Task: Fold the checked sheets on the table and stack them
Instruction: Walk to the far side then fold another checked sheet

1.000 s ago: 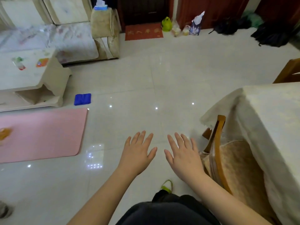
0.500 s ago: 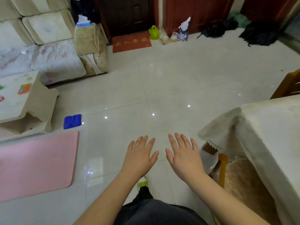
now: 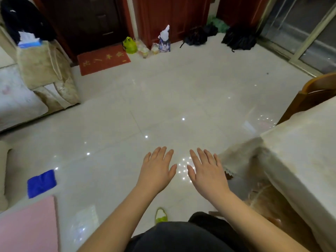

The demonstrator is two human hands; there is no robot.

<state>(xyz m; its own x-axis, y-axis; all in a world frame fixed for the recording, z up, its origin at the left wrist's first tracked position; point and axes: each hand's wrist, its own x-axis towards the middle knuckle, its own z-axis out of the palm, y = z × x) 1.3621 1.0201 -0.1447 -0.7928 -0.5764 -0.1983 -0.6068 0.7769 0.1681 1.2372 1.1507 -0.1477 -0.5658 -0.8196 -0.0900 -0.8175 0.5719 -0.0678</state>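
Note:
My left hand [image 3: 157, 170] and my right hand [image 3: 206, 171] are held out side by side, palms down, over the shiny tiled floor. Both are flat with fingers spread and hold nothing. At the right stands the table [image 3: 300, 142] under a cream cloth with a lace edge. No checked sheets show in this view.
A wooden chair with a woven cushion [image 3: 271, 202] is tucked under the table corner; another chair [image 3: 316, 91] stands behind. A sofa [image 3: 43, 70] is at left, a blue cloth [image 3: 41, 183] and pink mat [image 3: 27, 226] lie on the floor. Bags [image 3: 240, 38] line the far wall.
The view has swung to the right and upward; the sofa, low table and pink mat slid towards the left edge. Both hands stay spread in front of me.

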